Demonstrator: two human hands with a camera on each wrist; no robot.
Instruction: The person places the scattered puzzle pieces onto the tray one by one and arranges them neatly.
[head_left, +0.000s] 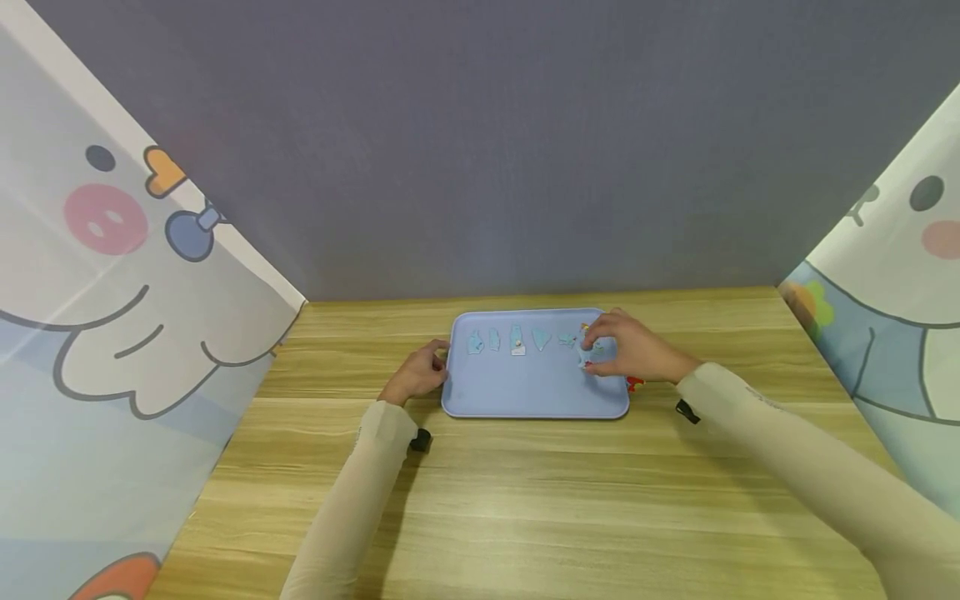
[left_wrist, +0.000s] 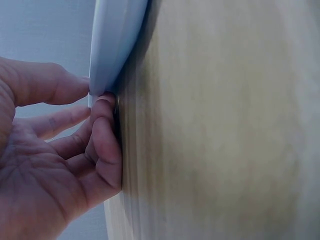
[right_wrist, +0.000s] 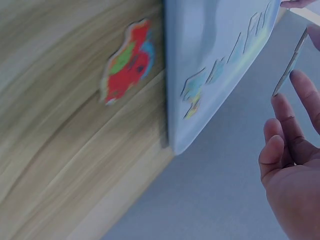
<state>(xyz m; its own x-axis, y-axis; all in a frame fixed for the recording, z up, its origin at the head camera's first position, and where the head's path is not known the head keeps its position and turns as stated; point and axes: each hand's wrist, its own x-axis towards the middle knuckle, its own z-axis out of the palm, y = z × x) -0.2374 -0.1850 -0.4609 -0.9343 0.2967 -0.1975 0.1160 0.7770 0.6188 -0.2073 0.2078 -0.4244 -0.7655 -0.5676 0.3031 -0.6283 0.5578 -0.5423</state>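
Observation:
A pale blue tray (head_left: pixel 525 396) lies on the wooden table, with several thin light-blue puzzle pieces (head_left: pixel 517 337) in a row along its far side. At the tray's left edge, my left hand (head_left: pixel 422 371) grips the rim, thumb at the top and curled fingers against its outer side (left_wrist: pixel 107 50). Over the tray's right part, my right hand (head_left: pixel 637 348) pinches a thin flat puzzle piece (head_left: pixel 584 356) between thumb and fingertips. In the right wrist view this held piece (right_wrist: pixel 290 65) appears almost edge-on, raised off the tray.
A red piece with green and blue patches (right_wrist: pixel 127 65) lies on the table by the tray's right edge. A small yellow-marked piece (right_wrist: pixel 192 106) sits in the tray's right end. Behind the table (head_left: pixel 540 500) rises a grey wall (head_left: pixel 525 167); cartoon-printed panels (head_left: pixel 112 292) flank it.

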